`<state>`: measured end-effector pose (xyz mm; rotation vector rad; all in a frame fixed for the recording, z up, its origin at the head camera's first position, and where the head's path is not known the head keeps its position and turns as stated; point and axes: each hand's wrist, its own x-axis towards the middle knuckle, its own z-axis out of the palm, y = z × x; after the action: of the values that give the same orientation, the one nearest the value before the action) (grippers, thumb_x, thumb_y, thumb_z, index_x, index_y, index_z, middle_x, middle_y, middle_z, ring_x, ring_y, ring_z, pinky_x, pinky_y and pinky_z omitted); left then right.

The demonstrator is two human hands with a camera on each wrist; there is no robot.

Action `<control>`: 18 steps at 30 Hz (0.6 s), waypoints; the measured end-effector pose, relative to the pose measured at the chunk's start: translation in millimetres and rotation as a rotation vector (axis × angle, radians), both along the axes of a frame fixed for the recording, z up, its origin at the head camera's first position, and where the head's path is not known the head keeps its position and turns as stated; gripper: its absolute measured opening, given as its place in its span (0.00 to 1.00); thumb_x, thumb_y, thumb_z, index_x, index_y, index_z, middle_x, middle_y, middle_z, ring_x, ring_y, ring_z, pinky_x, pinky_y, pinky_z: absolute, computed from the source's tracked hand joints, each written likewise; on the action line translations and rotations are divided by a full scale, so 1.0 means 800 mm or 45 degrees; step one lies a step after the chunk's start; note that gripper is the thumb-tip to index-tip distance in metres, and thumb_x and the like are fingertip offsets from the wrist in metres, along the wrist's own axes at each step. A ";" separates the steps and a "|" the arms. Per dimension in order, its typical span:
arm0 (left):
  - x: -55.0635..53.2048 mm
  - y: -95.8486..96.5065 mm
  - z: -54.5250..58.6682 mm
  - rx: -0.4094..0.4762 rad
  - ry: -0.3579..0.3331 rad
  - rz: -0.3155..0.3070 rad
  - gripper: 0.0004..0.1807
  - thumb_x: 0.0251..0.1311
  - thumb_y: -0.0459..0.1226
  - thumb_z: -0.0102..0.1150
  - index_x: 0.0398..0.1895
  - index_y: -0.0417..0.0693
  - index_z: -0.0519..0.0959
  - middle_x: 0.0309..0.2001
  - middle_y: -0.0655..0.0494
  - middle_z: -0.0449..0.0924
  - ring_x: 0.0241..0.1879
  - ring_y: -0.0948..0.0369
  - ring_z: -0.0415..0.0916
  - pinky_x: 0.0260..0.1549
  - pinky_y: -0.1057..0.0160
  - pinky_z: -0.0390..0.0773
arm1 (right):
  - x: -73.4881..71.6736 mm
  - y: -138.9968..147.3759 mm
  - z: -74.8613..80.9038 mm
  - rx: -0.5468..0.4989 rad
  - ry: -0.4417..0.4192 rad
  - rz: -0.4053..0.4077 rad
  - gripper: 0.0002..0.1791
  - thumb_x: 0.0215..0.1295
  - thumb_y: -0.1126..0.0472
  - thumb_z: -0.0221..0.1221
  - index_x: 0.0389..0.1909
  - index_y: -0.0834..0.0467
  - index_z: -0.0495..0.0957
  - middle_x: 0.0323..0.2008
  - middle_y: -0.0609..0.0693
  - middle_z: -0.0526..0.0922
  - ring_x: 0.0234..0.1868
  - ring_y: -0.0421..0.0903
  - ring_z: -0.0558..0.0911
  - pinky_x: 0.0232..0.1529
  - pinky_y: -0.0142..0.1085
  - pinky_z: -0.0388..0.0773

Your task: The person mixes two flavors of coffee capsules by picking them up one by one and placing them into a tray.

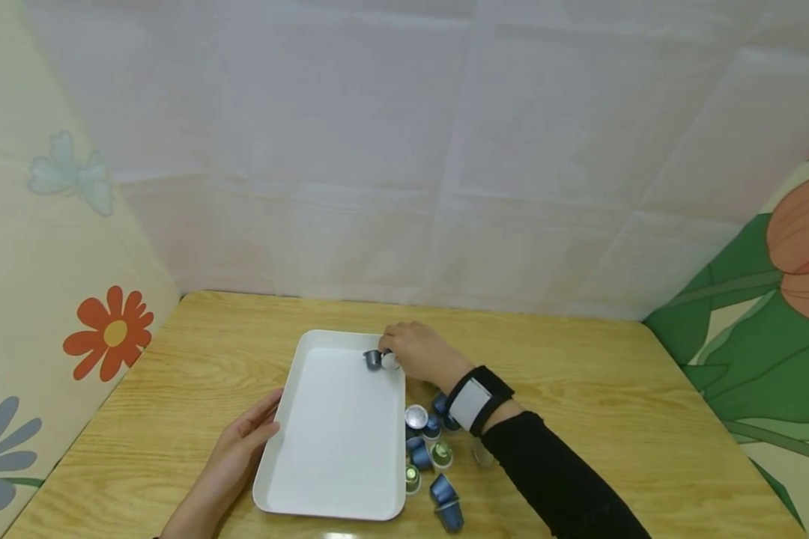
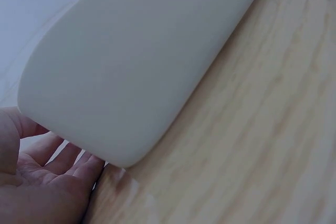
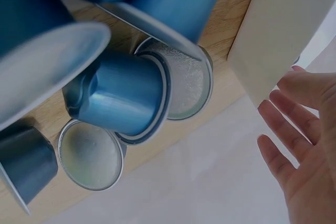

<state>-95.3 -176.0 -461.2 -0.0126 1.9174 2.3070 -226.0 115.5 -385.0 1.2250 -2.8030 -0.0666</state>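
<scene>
A white rectangular tray (image 1: 340, 427) lies on the wooden table. My left hand (image 1: 241, 442) grips its left side, thumb at the rim; in the left wrist view the fingers (image 2: 63, 153) reach under the edge. Over the tray's far right corner, my right hand (image 1: 418, 352) pinches a coffee capsule (image 1: 390, 361) with a pale lid, fingertips just inside the rim. Beside it in the tray is a dark grey capsule (image 1: 373, 360). In the right wrist view the tray wall (image 3: 283, 30) hides most of the pinched capsule, and the other fingers are spread.
Right of the tray lie several loose capsules, among them a blue one (image 1: 443, 489), a green one (image 1: 441, 453) and one with its silver lid up (image 1: 416, 416). Some sit under my right forearm. A pale cloth wall (image 1: 404, 187) stands behind the table (image 1: 580, 419).
</scene>
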 end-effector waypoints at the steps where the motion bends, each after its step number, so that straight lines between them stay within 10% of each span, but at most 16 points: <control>1: 0.000 0.000 0.000 0.000 0.003 -0.001 0.31 0.68 0.29 0.52 0.73 0.30 0.58 0.73 0.38 0.57 0.57 0.76 0.70 0.54 0.72 0.72 | 0.000 0.000 0.000 0.002 0.002 0.003 0.15 0.62 0.70 0.64 0.49 0.54 0.83 0.47 0.49 0.82 0.48 0.47 0.81 0.53 0.41 0.78; 18: 0.000 -0.001 0.002 -0.034 0.003 -0.012 0.32 0.69 0.30 0.52 0.74 0.33 0.57 0.74 0.40 0.56 0.57 0.78 0.69 0.54 0.74 0.71 | 0.021 0.032 0.027 -0.160 0.023 -0.026 0.17 0.63 0.60 0.67 0.52 0.58 0.81 0.49 0.53 0.82 0.50 0.51 0.80 0.56 0.46 0.75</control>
<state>-95.3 -176.7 -459.8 -0.0035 1.9447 2.2765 -208.8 141.0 -363.1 1.1618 -2.7567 0.0955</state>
